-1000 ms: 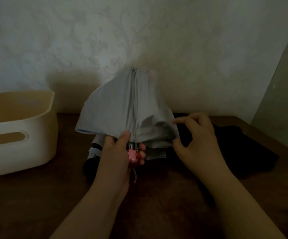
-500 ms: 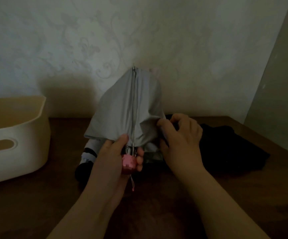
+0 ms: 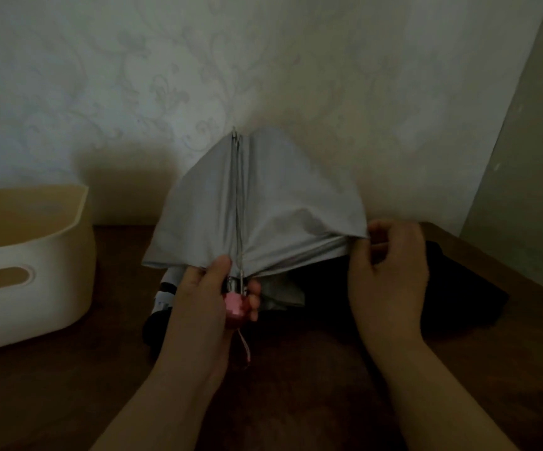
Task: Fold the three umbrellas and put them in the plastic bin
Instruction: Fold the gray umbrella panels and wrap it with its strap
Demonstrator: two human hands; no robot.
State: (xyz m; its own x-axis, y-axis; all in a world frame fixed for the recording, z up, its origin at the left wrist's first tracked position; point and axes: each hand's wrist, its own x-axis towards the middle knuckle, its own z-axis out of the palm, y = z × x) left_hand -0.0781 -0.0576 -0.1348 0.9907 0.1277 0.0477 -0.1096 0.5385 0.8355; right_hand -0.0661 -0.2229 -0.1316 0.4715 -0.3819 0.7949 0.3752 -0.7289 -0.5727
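Observation:
A grey umbrella [image 3: 273,209] with a pink handle stands upright in front of me, its canopy half collapsed and its tip near the wall. My left hand [image 3: 208,304] grips the pink handle at the bottom. My right hand [image 3: 390,271] pinches the canopy's right edge and holds the fabric out to the right. A black-and-white umbrella [image 3: 162,301] lies on the table behind my left hand, mostly hidden. A black umbrella [image 3: 458,294] lies on the table at the right. The cream plastic bin [image 3: 36,265] sits at the left.
Everything rests on a dark wooden table [image 3: 296,369]. A patterned wall [image 3: 263,76] rises close behind it, and a plain panel [image 3: 530,157] stands at the right. The room is dim.
My right hand has pulled a fold of the grey canopy outward to the right, spreading the fabric wider. My left hand stays on the pink handle.

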